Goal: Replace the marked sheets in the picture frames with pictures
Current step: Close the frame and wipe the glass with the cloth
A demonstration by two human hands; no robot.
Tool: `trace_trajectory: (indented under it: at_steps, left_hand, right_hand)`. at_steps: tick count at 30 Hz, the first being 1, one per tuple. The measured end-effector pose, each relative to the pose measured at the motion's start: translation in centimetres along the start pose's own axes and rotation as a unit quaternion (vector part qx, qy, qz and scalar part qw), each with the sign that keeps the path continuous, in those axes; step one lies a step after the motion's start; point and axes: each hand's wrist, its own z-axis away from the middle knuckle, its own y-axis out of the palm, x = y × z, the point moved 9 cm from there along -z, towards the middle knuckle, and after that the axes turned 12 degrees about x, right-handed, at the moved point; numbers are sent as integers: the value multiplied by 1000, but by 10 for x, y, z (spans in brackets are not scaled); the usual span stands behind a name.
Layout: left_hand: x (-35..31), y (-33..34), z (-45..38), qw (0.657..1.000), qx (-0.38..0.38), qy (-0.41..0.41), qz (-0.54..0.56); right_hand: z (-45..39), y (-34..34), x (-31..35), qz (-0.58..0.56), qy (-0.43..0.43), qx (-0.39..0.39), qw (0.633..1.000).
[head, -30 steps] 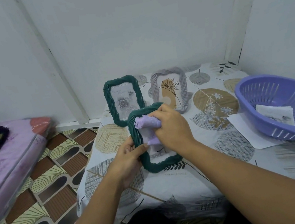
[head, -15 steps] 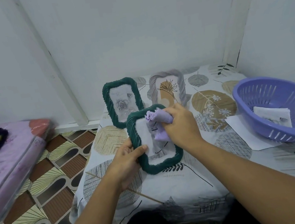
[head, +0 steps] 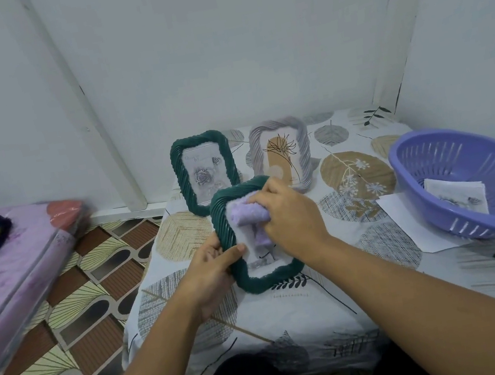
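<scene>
The left hand [head: 211,272] gripped the left side of the green frame [head: 252,235], thumb curled over its front, apparently to steady it tilted above the table's [head: 293,310] front-left part while the right hand [head: 290,216], fingers bunched round a lilac cloth [head: 249,216], pressed it to the glass. The frame was dark green with a twisted, rope-like rim around a pale sheet; two more frames stood near the table's back edge.

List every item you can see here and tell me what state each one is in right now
Held green frame: tilted, gripped by left hand.
Lilac cloth: bunched in right hand, pressed on its glass.
Back green frame: upright, rose picture inside.
Grey frame: upright, plant picture inside.
Purple basket: holding paper sheets.
White sheet: flat, partly under basket.
</scene>
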Motion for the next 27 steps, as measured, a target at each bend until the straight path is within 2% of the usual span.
trace_trajectory:
  at_steps: [2,6,10,15,19,24,27]
  left_hand:
    - [0,0,0,1000,2,1,-3]
    - [0,2,-1,1000,2,1,-4]
    - [0,-1,-1,1000,0,-2,-9]
    - [1,-2,-1,1000,-2,1,-3]
    - [2,-2,-2,1000,2,-1,-3]
    - [0,0,-1,1000,4,-1,-2]
    - [-1,2,0,1000,7,1,1]
  right_hand:
    - [0,-1,0,-2,0,-4,1000]
    - [-3,-9,-17,-16,60,-27,998]
    - [0,0,-1,-4,10,11,1000]
    - [-2,-11,-22,-17,67,-28,997]
    - [5,-2,-10,0,27,-2,1000]
    - [1,-10,-26,-16,75,-16,997]
    - [2,-6,-19,-4,59,-2,998]
